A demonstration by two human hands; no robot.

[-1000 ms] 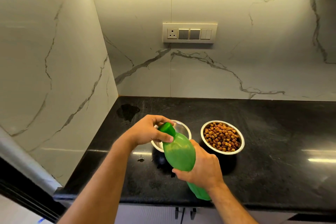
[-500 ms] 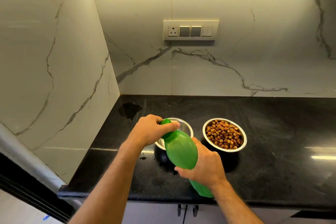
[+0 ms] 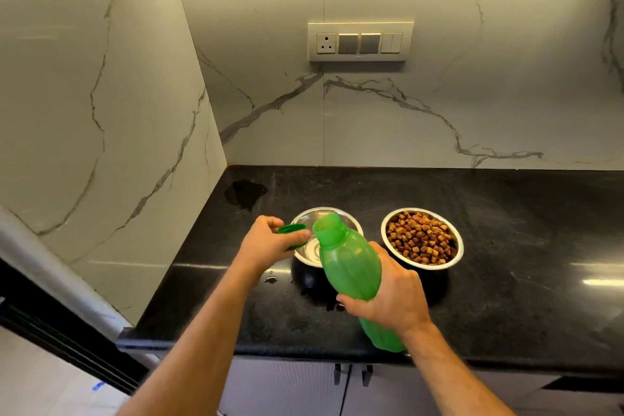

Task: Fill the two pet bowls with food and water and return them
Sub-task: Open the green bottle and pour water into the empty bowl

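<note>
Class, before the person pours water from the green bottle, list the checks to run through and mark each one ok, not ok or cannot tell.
1. Cap off the green bottle: ok, held in the left hand.
2. Bottle gripped firmly: ok, right hand wraps its body.
3. Mouth over the empty steel bowl: ok, tilted above it.
4. Food bowl filled: ok.
5. Water level in the bottle: cannot tell.
6. Countertop dry: not ok, droplets near the bowl.
</note>
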